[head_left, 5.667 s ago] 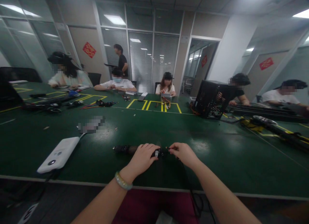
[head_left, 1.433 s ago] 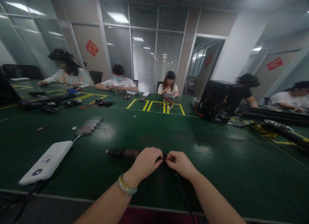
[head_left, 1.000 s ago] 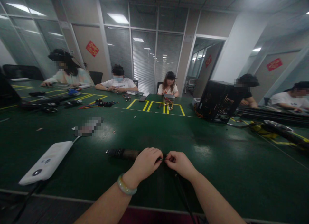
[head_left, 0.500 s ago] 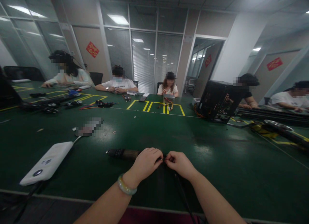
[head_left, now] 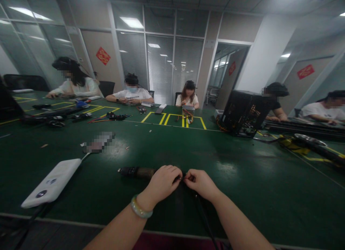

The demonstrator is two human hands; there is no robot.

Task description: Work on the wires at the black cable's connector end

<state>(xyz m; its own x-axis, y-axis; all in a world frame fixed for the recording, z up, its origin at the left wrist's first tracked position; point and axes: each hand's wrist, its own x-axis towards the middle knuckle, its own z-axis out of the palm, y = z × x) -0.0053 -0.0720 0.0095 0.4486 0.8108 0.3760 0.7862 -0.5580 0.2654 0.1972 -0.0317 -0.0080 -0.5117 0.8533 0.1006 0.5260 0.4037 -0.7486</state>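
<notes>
A dark cylindrical tool that looks like an electric screwdriver (head_left: pixel 142 172) lies on the green table, its metal tip facing left. My left hand (head_left: pixel 165 180), wearing a bangle (head_left: pixel 140 208) on the wrist, covers the tool's rear end, with thumb and fingers pinched together. Just beside it, fingertips almost touching, my right hand (head_left: pixel 198 181) is closed in a pinch too. Whatever small thing sits between the fingertips is too dark and hidden to name. A black cable (head_left: pixel 203 216) runs from under my right hand down over the table's front edge.
To the left lies a white power bank (head_left: pixel 52 183), wired to a phone (head_left: pixel 99 142). Black parts and wires (head_left: pixel 115 116) are spread behind it. A black computer case (head_left: pixel 242 113) stands at the right rear, near more dark parts (head_left: pixel 318 146). Several people sit around the far side.
Both my hands keep almost the same pinched pose beside the tool. The view has shifted very slightly.
</notes>
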